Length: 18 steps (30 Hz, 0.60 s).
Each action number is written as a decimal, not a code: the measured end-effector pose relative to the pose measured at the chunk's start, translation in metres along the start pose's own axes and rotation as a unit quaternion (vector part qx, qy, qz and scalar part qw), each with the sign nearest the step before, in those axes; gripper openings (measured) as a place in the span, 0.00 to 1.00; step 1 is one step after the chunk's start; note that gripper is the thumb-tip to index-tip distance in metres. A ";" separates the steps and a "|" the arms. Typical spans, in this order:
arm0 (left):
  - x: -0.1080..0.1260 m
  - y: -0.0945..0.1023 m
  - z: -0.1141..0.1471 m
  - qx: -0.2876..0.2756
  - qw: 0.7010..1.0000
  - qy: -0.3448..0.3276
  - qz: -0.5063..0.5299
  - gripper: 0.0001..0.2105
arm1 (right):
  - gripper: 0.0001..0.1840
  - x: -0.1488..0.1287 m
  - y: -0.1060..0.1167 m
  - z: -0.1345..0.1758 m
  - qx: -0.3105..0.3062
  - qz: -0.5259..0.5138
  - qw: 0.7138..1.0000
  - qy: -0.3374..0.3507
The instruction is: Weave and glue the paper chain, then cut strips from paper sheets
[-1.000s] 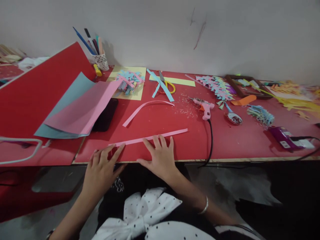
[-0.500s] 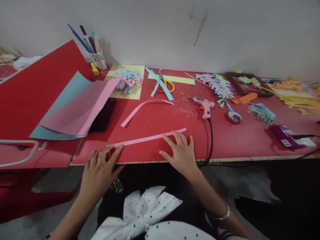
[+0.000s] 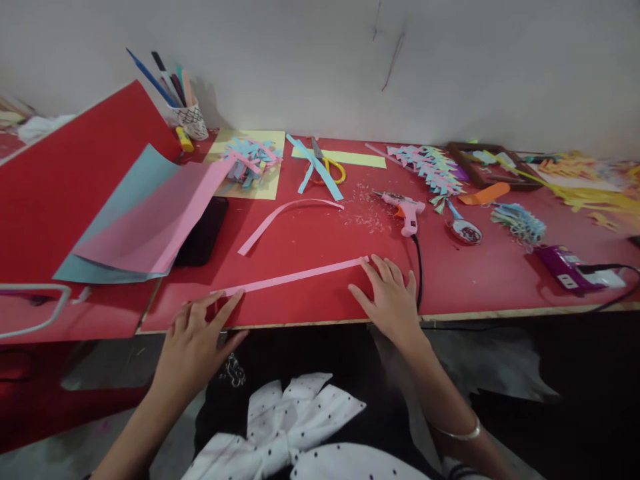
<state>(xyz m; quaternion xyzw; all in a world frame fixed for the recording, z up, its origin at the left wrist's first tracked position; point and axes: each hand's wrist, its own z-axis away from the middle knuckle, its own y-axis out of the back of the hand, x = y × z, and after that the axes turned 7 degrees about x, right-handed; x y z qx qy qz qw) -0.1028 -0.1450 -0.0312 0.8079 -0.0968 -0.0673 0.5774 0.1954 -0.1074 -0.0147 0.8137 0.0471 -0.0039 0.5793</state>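
Note:
A narrow pink paper strip (image 3: 300, 274) lies flat along the front of the red table. My left hand (image 3: 197, 333) rests at its left end, fingertips pressing on the paper and thumb below the table edge. At the strip's right end, my right hand (image 3: 390, 297) touches it with the fingers spread. Neither hand grips anything. Behind it, a second pink strip (image 3: 280, 217) curves up off the table. A pink glue gun (image 3: 407, 210) lies beyond my right hand, its black cord running down beside that hand.
Yellow-handled scissors (image 3: 334, 172) lie among blue paper strips (image 3: 320, 170). Cut paper pieces (image 3: 250, 160) are heaped on a yellow sheet (image 3: 267, 190). At left, pink and blue sheets (image 3: 150, 220) partly cover a black phone (image 3: 205, 233). A purple power adapter (image 3: 565, 270) sits at right.
My right hand has slid rightward along the strip to its right end. My left hand has stayed at the left end. The whole view has shifted slightly.

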 end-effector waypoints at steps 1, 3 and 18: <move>-0.002 0.001 -0.002 -0.004 1.000 -0.005 0.013 0.23 | 0.22 -0.001 0.000 -0.003 0.009 0.001 1.000 0.004; -0.007 0.002 -0.007 -0.012 0.999 -0.019 0.047 0.22 | 0.19 -0.005 0.001 -0.010 0.026 -0.009 0.999 0.019; -0.002 0.001 -0.053 -0.092 0.948 -0.076 0.296 0.14 | 0.21 -0.066 0.002 -0.021 -0.115 -0.200 0.936 0.265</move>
